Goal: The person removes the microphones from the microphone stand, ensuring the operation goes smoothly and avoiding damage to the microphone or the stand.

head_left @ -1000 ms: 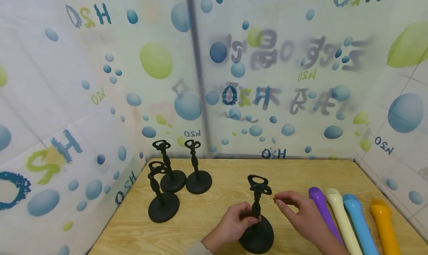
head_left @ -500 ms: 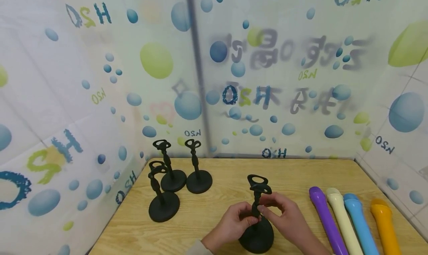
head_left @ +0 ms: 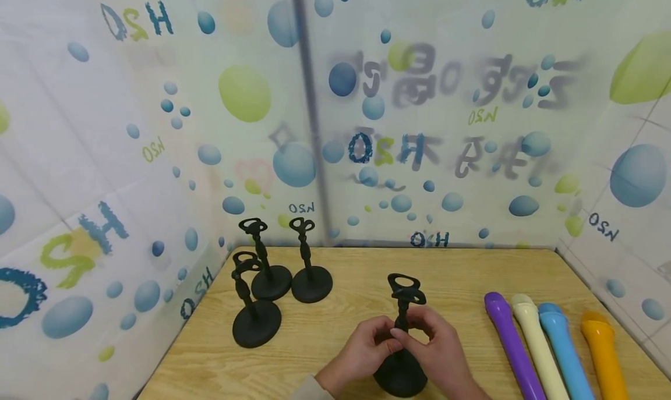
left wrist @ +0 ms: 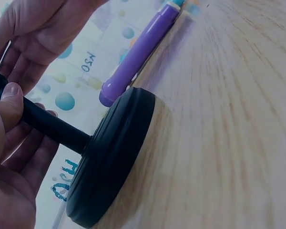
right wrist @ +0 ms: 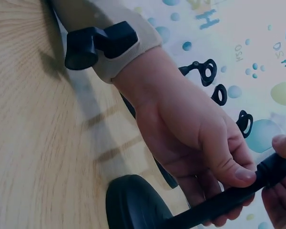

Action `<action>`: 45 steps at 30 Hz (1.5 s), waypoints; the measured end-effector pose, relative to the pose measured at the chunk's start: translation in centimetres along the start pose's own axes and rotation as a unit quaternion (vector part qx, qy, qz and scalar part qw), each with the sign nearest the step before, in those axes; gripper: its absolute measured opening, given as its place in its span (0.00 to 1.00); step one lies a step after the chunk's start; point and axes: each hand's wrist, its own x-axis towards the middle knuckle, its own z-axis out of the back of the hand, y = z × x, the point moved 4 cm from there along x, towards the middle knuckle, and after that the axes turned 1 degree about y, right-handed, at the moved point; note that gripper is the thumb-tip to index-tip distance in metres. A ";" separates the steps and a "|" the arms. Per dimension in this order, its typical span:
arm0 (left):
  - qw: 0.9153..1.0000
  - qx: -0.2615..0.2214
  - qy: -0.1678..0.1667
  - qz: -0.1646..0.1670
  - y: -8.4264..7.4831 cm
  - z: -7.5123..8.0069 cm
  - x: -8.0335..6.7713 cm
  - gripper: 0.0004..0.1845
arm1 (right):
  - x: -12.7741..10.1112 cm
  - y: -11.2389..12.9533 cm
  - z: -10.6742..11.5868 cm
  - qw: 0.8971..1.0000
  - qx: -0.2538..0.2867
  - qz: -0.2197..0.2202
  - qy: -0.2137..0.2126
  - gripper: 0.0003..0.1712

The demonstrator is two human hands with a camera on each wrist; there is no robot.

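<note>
Black stand (head_left: 402, 353) upright on table (head_left: 335, 330); left hand (head_left: 362, 353), right hand (head_left: 437, 347) fingers gripping stem.

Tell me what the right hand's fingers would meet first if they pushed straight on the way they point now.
The right hand points left, and its fingers already touch the black stand at its stem. Straight on, they would likely meet the left hand, which grips the same stem from the other side.

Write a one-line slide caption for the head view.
Both hands grip the stem of a black stand on the wooden table.
</note>
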 end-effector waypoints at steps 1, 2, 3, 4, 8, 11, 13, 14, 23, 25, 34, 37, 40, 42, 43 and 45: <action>1.000 0.000 0.000 -0.002 0.0 0.0 0.0 0.06 | -0.1 0.1 0.0 1.000 -0.006 0.005 -0.007 0.15; 1.000 0.000 -0.001 -0.003 0.0 0.0 0.1 0.07 | -0.1 0.1 0.0 1.000 -0.014 0.011 -0.016 0.15; 1.000 0.002 -0.001 -0.005 0.0 0.0 0.1 0.07 | -0.2 0.2 0.0 0.999 -0.019 0.018 -0.023 0.14; 1.000 0.004 -0.001 -0.007 0.0 0.0 0.1 0.07 | -0.2 0.3 0.0 0.999 -0.025 0.025 -0.031 0.14; 1.000 0.015 -0.001 -0.014 0.1 0.0 0.3 0.07 | -0.4 0.6 0.0 0.996 -0.045 0.059 -0.049 0.15; 1.000 0.022 0.000 -0.019 0.1 0.1 0.4 0.06 | -0.5 0.6 0.0 0.994 -0.051 0.084 -0.051 0.16; 0.999 0.025 0.000 -0.020 0.1 0.1 0.5 0.07 | -0.5 0.6 0.0 0.992 -0.053 0.100 -0.052 0.16; 0.999 0.025 0.000 -0.021 0.1 0.1 0.5 0.07 | -0.5 0.7 0.1 0.991 -0.052 0.112 -0.051 0.16; 0.999 0.024 0.002 -0.022 0.1 0.1 0.5 0.11 | 0.0 0.2 0.5 0.990 -0.044 0.129 0.048 0.13; 1.000 0.019 0.006 -0.022 0.0 0.1 0.5 0.14 | 0.1 0.0 0.7 0.989 -0.044 0.111 0.088 0.16; 0.999 0.021 0.013 -0.027 -0.1 -0.1 0.6 0.08 | -0.2 -0.3 1.1 0.997 0.034 0.023 0.064 0.17; 0.999 0.015 0.015 -0.031 -0.1 -0.1 0.6 0.08 | -0.6 -0.3 1.4 0.999 0.041 0.009 0.007 0.13; 0.999 0.013 0.011 -0.030 -0.1 -0.1 0.6 0.08 | -0.8 -0.2 1.6 0.999 0.039 0.004 -0.005 0.10; 1.000 0.013 0.007 -0.026 -0.1 -0.1 0.6 0.07 | -0.9 -0.1 1.5 0.999 0.042 -0.003 0.001 0.10; 1.000 0.014 0.006 -0.024 -0.2 -0.1 0.5 0.07 | -0.9 -0.2 1.5 0.999 0.045 -0.005 0.006 0.11; 1.000 0.013 0.004 -0.018 -0.2 -0.1 0.5 0.06 | -0.9 -0.1 1.3 0.998 0.052 -0.013 0.017 0.12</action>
